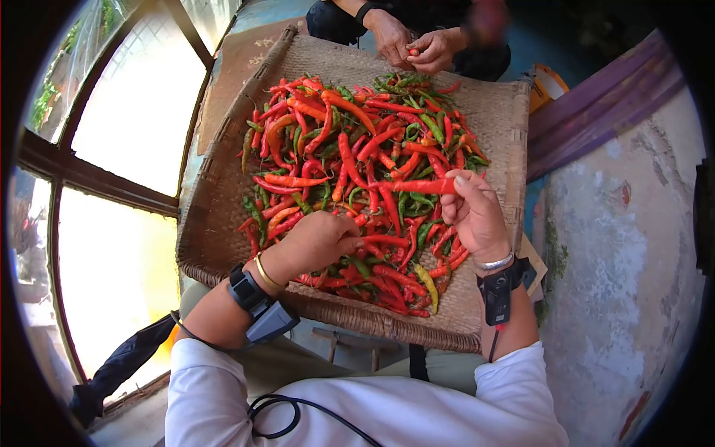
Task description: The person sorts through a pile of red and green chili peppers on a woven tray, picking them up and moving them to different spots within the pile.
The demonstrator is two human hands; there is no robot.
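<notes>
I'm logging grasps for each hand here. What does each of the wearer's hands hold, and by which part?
The right hand pinches a long red chili at its right end. The left hand rests palm down in the chili pile; what it grips cannot be told.

White sleeves pushed up both forearms. Left wrist (257, 287): gold bangle, black strap, grey device with black cable. Right wrist (497, 272): silver bangle, black strapped sensor, thin cable.

- A window (126, 112) with dark frames glows bright at the left.
- A purple cloth (596, 112) hangs by the rough plastered wall (625, 261).
- A dark strap (119, 365) lies below.
</notes>
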